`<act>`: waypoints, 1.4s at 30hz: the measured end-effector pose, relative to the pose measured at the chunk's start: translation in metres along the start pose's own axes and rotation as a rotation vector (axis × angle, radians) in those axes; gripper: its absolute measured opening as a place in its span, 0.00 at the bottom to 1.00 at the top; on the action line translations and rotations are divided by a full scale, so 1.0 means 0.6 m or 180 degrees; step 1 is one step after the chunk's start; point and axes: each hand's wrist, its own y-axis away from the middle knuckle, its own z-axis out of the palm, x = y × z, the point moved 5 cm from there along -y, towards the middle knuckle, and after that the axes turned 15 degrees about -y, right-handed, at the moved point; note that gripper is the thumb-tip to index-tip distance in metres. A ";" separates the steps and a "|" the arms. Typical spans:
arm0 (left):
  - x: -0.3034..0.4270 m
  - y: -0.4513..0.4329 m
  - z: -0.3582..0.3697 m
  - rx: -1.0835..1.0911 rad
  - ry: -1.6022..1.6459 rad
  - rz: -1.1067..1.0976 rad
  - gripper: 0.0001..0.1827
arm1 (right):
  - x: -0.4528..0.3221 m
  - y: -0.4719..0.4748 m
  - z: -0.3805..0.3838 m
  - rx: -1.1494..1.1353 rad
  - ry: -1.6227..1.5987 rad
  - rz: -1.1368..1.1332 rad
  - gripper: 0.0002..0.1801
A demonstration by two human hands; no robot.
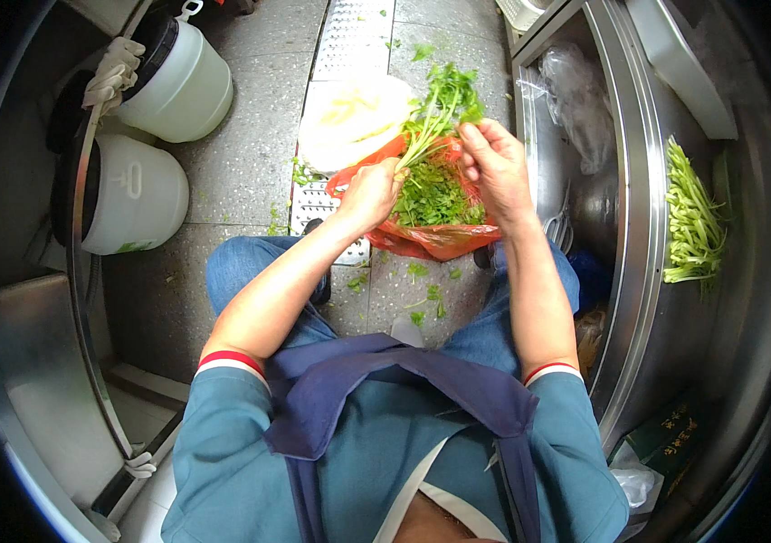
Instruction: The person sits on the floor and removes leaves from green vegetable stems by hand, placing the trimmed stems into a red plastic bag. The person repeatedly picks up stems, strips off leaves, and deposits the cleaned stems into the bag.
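My left hand [373, 193] grips a bunch of thin-stemmed leafy celery [429, 132] by the lower ends of its stalks. The leafy tops fan upward and to the right. At those tops, the thumb and curled fingers of my right hand [497, 159] pinch the edge of the leaves. Below both hands a red plastic bag [426, 241] stands open on the floor between my legs. Loose green leaves [436, 197] fill it. Just beyond the bag lies a pale bundle [355, 125], washed out by glare, so its kind is unclear.
Trimmed green stalks [693, 217] lie in a pile on the steel counter [657, 326] at right. White plastic drums [138, 193] with black lids stand at left, near a hanging glove [114, 71]. A perforated metal drain cover [351, 41] crosses the leaf-strewn tiled floor [256, 88].
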 end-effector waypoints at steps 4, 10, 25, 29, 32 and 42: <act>-0.005 -0.009 -0.006 -0.0268 0.1050 -0.0053 0.23 | -0.012 0.012 -0.041 -0.0310 0.3531 -0.0680 0.10; -0.001 -0.004 -0.008 -0.0214 0.0991 -0.0136 0.23 | -0.033 0.009 -0.022 0.0470 0.4784 -0.0103 0.13; 0.028 0.024 -0.020 0.0246 -0.0867 0.0269 0.18 | 0.068 -0.021 0.001 -0.0170 0.2219 -0.0074 0.18; 0.024 0.022 -0.017 0.0314 -0.0792 0.0444 0.13 | 0.102 -0.014 0.021 0.0062 -0.0023 0.0567 0.09; 0.019 0.018 -0.016 0.0227 -0.0536 0.0467 0.14 | 0.097 -0.003 0.041 0.0149 -0.0714 0.0687 0.09; 0.011 0.022 -0.027 0.0375 -0.1010 0.0252 0.21 | -0.020 0.006 -0.014 0.0435 0.2236 -0.0147 0.14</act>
